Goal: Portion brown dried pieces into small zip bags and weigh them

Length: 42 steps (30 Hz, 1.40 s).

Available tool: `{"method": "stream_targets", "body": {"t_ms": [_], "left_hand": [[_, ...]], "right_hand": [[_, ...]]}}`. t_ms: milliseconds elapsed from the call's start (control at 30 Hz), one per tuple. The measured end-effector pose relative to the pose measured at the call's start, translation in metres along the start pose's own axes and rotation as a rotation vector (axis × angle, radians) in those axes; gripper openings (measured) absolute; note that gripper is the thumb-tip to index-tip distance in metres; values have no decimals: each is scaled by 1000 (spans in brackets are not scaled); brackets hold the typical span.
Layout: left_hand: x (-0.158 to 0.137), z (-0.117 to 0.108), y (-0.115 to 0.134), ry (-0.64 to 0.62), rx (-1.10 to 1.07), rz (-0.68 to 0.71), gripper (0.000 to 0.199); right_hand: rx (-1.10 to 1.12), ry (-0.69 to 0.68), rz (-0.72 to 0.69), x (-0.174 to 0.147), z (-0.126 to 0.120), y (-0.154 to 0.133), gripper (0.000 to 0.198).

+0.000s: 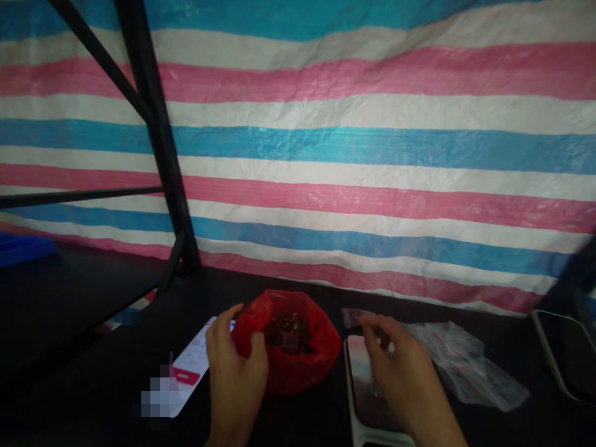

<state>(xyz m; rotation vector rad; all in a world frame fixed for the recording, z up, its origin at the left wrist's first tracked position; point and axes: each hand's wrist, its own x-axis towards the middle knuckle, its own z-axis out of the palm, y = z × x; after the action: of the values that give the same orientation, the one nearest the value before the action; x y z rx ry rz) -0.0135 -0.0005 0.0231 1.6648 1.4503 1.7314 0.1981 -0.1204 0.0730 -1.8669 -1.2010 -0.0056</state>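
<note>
A red plastic bag [298, 372] stands with its mouth open, full of small brownish-gold pieces [288, 332] whose kind I cannot make out. My left hand [237, 372] grips the bag's left rim, the thumb over the edge and the fingers outside. My right hand [403, 366] is over a small digital scale [363, 372] with a shiny flat top. Its thumb and fingertips are pinched at a piece of clear plastic bag [352, 318]. The palm side of that hand is hidden.
Clear plastic bags [465, 360] lie in a pile right of the scale. A lit phone [195, 360] lies at left, a dark-screened device [568, 354] at far right. A black metal frame post [162, 143] rises at left before a striped tarpaulin [349, 149]. A blue tray [25, 248] sits far left.
</note>
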Motion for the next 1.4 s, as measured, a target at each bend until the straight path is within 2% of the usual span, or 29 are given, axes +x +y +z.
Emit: {"method": "stream_targets", "body": {"t_ms": [100,167,300,400,467,533,633,800,867,933,1033,1133,1267,1333,1400], "left_hand": [[-21,-5,23,76,52,268,38],[-42,-5,39,83,47,446,37],[-84,11,59,33,-77,525,41],[-89,23,55,8,-56,509,35],[-76,27,43,-15,43,493,25],[-59,27,30,-28,208,481,18],[-42,26,13,-124,464,459,25],[-41,27,6,-327,559,657,35],[-42,27,9,-343,603,630,36],[-40,25,12,-306,654,546,35],[-34,22,14,-231,671,444,38],[-31,20,14,-167,625,378,40],[-40,21,20,-100,480,440,35],[-53,23,28,-93,356,488,35],[-69,27,38,-104,232,508,38]], "right_hand": [[-42,2,87,3,-26,27,38],[-86,-37,153,2,-37,48,41],[-105,-134,221,0,-42,75,47],[-99,-44,208,3,-40,69,44],[-62,51,140,6,-36,54,39],[16,78,61,8,-28,36,35],[115,-11,-2,6,-6,12,30],[106,-143,-48,-2,27,-10,23],[83,-163,-77,-4,32,-13,23],[69,-162,-100,-4,34,-14,23],[76,-114,-115,-1,29,-10,24],[85,-19,-92,6,11,3,29],[-29,74,72,14,-26,36,35],[-109,50,168,13,-38,54,38],[-140,-4,208,10,-43,69,42]]}}
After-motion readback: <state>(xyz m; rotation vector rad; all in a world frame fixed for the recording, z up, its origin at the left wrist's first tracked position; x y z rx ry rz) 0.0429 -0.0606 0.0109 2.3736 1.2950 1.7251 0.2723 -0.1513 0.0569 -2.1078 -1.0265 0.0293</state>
